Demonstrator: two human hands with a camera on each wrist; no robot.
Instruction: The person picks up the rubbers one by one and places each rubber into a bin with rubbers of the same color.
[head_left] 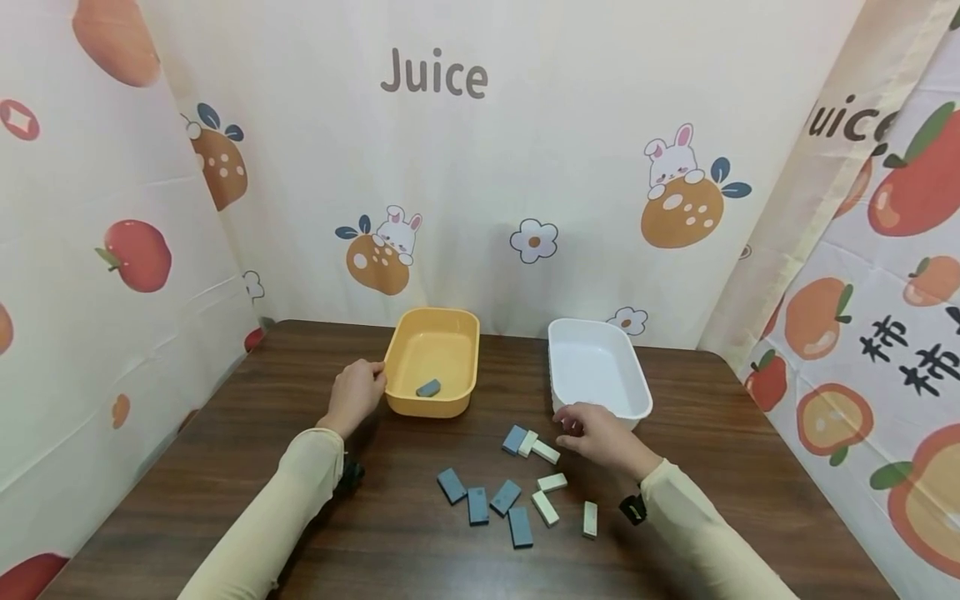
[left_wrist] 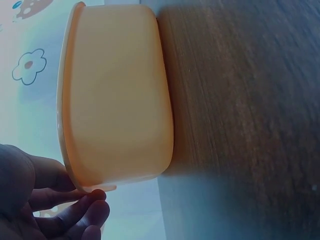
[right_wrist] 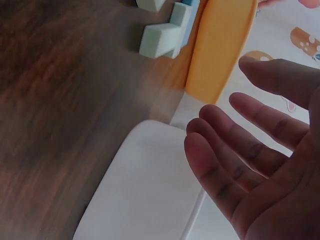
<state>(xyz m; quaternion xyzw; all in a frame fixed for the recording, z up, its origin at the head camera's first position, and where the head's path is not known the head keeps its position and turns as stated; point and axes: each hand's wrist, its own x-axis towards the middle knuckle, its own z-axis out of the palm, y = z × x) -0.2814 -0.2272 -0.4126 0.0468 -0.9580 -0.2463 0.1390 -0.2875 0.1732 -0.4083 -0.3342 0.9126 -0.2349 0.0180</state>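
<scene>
Pinching the rim of a yellow tub at its left side with the left hand, thumb and bent fingers closed together over the edge, as seen also from the left wrist. Resting inside that tub, toward the near end: one blue-grey block. Spread on the dark wood counter in front, a little to the right: four blue blocks, close together and turned at differing angles. Farther back, between the two tubs but nearer to the person: a short row of one blue block at the left, then two cream blocks, all touching or nearly so. Below that row: two more cream blocks just beside each other. Farther right and well apart from these: a single cream block, roughly lengthwise to the view. Held above the counter just right of the row: the right hand, fingers loosely bent, thumb apart from them, grasping nothing. Just beyond, partly covered by that hand at the near edge: a white tub; cannot tell whether touched. Behind everything: a pale curtain printed with rabbits, fruit and flowers.
</scene>
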